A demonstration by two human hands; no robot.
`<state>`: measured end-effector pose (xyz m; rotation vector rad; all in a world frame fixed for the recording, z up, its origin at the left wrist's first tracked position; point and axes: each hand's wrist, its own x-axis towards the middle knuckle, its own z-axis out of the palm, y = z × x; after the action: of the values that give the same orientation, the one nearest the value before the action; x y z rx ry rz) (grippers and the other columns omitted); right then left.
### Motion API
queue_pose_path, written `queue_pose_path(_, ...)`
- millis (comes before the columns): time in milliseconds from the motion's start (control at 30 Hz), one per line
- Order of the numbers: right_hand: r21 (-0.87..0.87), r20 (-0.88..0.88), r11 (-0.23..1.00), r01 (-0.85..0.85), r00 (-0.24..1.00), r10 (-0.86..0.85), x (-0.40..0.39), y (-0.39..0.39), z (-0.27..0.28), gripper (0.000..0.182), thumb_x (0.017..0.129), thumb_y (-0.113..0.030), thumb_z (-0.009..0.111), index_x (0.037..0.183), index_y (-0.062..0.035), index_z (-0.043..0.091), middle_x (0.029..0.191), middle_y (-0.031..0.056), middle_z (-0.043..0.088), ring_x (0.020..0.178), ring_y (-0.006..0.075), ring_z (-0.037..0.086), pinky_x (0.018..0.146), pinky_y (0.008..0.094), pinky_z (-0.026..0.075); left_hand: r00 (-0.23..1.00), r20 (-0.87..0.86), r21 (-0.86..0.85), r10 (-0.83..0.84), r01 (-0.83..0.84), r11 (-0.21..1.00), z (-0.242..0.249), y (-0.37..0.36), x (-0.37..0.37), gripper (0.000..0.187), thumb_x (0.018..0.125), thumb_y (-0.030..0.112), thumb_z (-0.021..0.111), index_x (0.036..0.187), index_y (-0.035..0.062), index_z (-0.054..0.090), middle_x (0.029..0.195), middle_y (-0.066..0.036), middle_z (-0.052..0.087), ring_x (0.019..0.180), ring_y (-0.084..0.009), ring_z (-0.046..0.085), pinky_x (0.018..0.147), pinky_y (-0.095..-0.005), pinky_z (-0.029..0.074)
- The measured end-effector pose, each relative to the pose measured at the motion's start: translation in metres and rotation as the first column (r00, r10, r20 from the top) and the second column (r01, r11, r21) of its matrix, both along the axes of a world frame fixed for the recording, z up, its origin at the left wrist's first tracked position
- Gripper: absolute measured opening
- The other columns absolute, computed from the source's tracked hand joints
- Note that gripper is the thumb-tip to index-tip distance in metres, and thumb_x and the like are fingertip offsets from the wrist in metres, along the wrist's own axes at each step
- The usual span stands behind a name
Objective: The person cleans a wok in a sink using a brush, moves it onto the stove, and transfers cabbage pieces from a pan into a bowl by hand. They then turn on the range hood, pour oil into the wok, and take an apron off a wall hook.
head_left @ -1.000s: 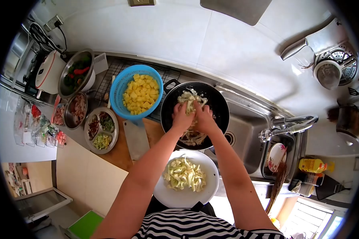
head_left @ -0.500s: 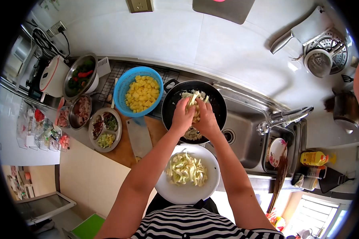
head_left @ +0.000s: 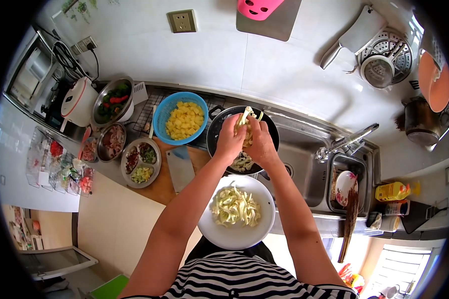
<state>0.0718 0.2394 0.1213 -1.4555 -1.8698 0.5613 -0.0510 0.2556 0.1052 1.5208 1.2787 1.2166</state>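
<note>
My left hand [head_left: 231, 141] and my right hand [head_left: 261, 145] are cupped together over a black pan [head_left: 273, 125]. Between them they clasp a bunch of pale cauliflower pieces [head_left: 246, 117], with stems poking out past the fingertips. More cauliflower lies in the pan below my wrists; my hands hide part of it. Close to my body, a white basin [head_left: 208, 234] holds a heap of cut cauliflower [head_left: 236, 207]. Both forearms reach past this basin, one along each side.
Left of the pan are a blue basket [head_left: 159, 122] of yellow cubes, a cleaver [head_left: 180, 169] on a wooden board, a divided plate [head_left: 156, 172] of chopped ingredients and metal bowls. To the right are the sink [head_left: 304, 144], its faucet [head_left: 351, 139] and a brush [head_left: 349, 219].
The camera view has shifted, so more of the wall shows at the top. My hands have lifted slightly relative to the pan, still clasping the cauliflower.
</note>
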Motion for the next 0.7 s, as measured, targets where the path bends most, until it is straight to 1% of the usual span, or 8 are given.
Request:
queue_pose_path(67, 0.004, 0.006, 1.000, 0.001, 1.000, -0.001, 0.000, -0.001, 0.001, 0.072, 0.066, 0.002, 0.066, 0.131, -0.0107, 0.039, 0.109, 0.0211, 0.047, 0.102, 0.0417, 0.050, 0.088, 0.0447, 0.045, 0.999, 0.032, -0.025, -0.010, 0.011, 1.000, 0.003, -0.002, 0.000, 0.035, 0.091, 0.011, 0.056, 0.125, 0.0029, 0.048, 0.113, -0.008, 0.053, 0.100, -0.0151, 0.053, 0.086, -0.0283, 0.043)
queue_pose_path(133, 0.003, 0.048, 1.000, 0.012, 0.999, -0.012, 0.000, -0.002, 0.003, 0.077, 0.062, -0.004, 0.074, 0.130, -0.0077, 0.038, 0.107, 0.0199, 0.050, 0.101, 0.0387, 0.051, 0.087, 0.0431, 0.046, 1.000, 0.020, -0.006, 0.001, -0.001, 1.000, 0.003, -0.003, 0.001, 0.035, 0.091, 0.011, 0.056, 0.125, 0.0029, 0.048, 0.112, -0.007, 0.053, 0.100, -0.0149, 0.053, 0.086, -0.0281, 0.043)
queue_pose_path(267, 0.004, 0.047, 1.000, 0.010, 0.999, -0.010, 0.000, -0.007, 0.010, 0.076, 0.063, -0.003, 0.073, 0.130, -0.0076, 0.038, 0.107, 0.0202, 0.050, 0.100, 0.0388, 0.051, 0.086, 0.0430, 0.046, 0.999, 0.039, -0.028, 0.009, -0.008, 1.000, 0.011, -0.007, 0.001, 0.035, 0.091, 0.011, 0.056, 0.124, 0.0030, 0.049, 0.113, -0.007, 0.053, 0.099, -0.0143, 0.053, 0.085, -0.0277, 0.043)
queue_pose_path(333, -0.005, 0.003, 1.000, 0.008, 1.000, -0.008, -0.001, -0.010, 0.015, 0.069, 0.068, 0.001, 0.066, 0.130, -0.0096, 0.040, 0.107, 0.0214, 0.049, 0.102, 0.0412, 0.050, 0.088, 0.0443, 0.044, 0.999, 0.034, -0.027, 0.004, -0.003, 1.000, 0.010, -0.007, 0.001, 0.035, 0.091, 0.011, 0.056, 0.124, 0.0032, 0.049, 0.113, -0.007, 0.053, 0.099, -0.0142, 0.053, 0.085, -0.0277, 0.043)
queue_pose_path(433, 0.079, 0.038, 0.997, 0.001, 0.999, -0.004, -0.001, -0.008, 0.009, 0.075, 0.064, -0.003, 0.071, 0.131, -0.0083, 0.038, 0.106, 0.0204, 0.050, 0.098, 0.0390, 0.052, 0.085, 0.0430, 0.046, 0.999, 0.036, -0.030, 0.007, -0.006, 1.000, 0.006, -0.006, 0.000, 0.034, 0.091, 0.011, 0.056, 0.124, 0.0037, 0.049, 0.112, -0.007, 0.053, 0.098, -0.0141, 0.053, 0.085, -0.0277, 0.044)
queue_pose_path(500, 0.075, 0.039, 0.997, 0.003, 0.999, -0.006, -0.001, -0.009, 0.006, 0.075, 0.064, -0.003, 0.071, 0.131, -0.0086, 0.038, 0.106, 0.0204, 0.050, 0.098, 0.0391, 0.052, 0.084, 0.0432, 0.046, 0.999, 0.042, -0.033, 0.014, -0.013, 0.999, 0.005, -0.007, 0.000, 0.034, 0.091, 0.011, 0.056, 0.124, 0.0039, 0.049, 0.112, -0.007, 0.053, 0.098, -0.0141, 0.053, 0.084, -0.0277, 0.044)
queue_pose_path(567, 0.070, 0.039, 0.998, 0.006, 0.999, -0.009, -0.001, -0.009, 0.004, 0.075, 0.064, -0.003, 0.072, 0.131, -0.0089, 0.038, 0.106, 0.0203, 0.049, 0.097, 0.0392, 0.052, 0.084, 0.0433, 0.046, 0.994, 0.114, -0.082, -0.003, 0.013, 0.997, 0.009, -0.010, 0.000, 0.036, 0.088, 0.011, 0.057, 0.122, 0.0031, 0.049, 0.117, -0.014, 0.049, 0.106, -0.0276, 0.052, 0.090, -0.0343, 0.043)
queue_pose_path(700, 0.024, 0.045, 1.000, 0.012, 0.999, -0.013, -0.001, -0.010, 0.002, 0.075, 0.064, -0.004, 0.072, 0.131, -0.0095, 0.038, 0.106, 0.0206, 0.049, 0.097, 0.0397, 0.052, 0.084, 0.0436, 0.046, 0.995, 0.100, -0.088, 0.002, 0.007, 0.996, 0.009, -0.012, 0.000, 0.035, 0.088, 0.010, 0.057, 0.122, 0.0032, 0.049, 0.118, -0.014, 0.049, 0.107, -0.0270, 0.052, 0.090, -0.0344, 0.043)
